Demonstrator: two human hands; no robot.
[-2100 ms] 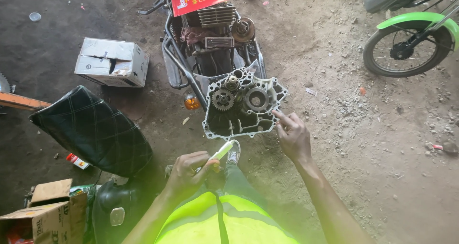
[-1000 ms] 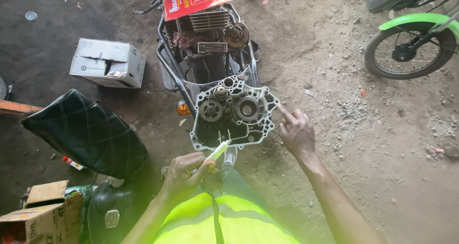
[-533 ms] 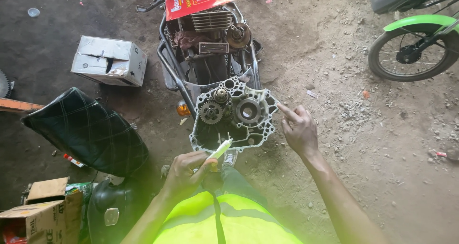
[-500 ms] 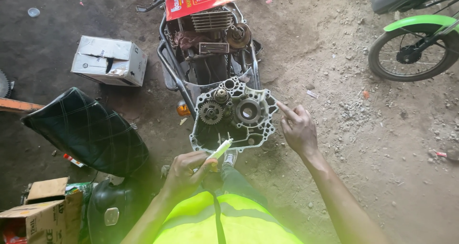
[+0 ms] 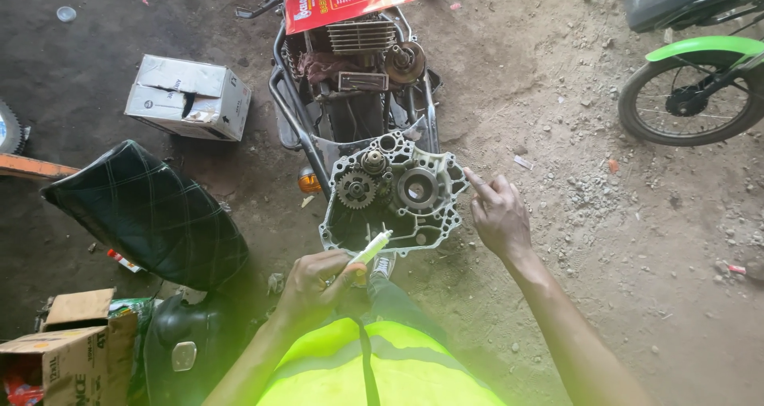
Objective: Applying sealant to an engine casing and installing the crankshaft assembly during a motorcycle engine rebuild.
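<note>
bare aluminium crankcase half (image 5: pixel 394 199) lies open-face-up on the dirt floor (image 5: pixel 621 239) just in front of the person's knees, its small toothed gears (image 5: pixel 356 189) and round bearing seat (image 5: pixel 417 188) exposed. the left hand (image 5: pixel 314 283) grasps a small pale sealant tube (image 5: pixel 370 248), nozzle angled up to the case's near edge and touching or nearly touching the rim. the right hand (image 5: pixel 500 213) holds nothing, its index finger stretched out to the case's right edge, seemingly steadying it.

by the look of it, the step in hand is laying gasket sealant along the mating rim, begun at the near side. the next move would call for a thin, unbroken bead drawn round the rim and past each bolt hole, while the right hand keeps the casting from shifting.

a stripped motorcycle frame (image 5: pixel 350 80) with a red carton (image 5: pixel 346 0) across it stands just beyond; a black quilted seat (image 5: pixel 147 215) and a white cardboard box (image 5: pixel 187 95) lie to the left, a green-fendered wheel (image 5: pixel 688 95) well apart at right. whether any bead already lies on the rim is too fine to tell. the tube's rear end is buried in the fist, and the hi-vis clothing (image 5: pixel 382 366) hides the legs.
</note>
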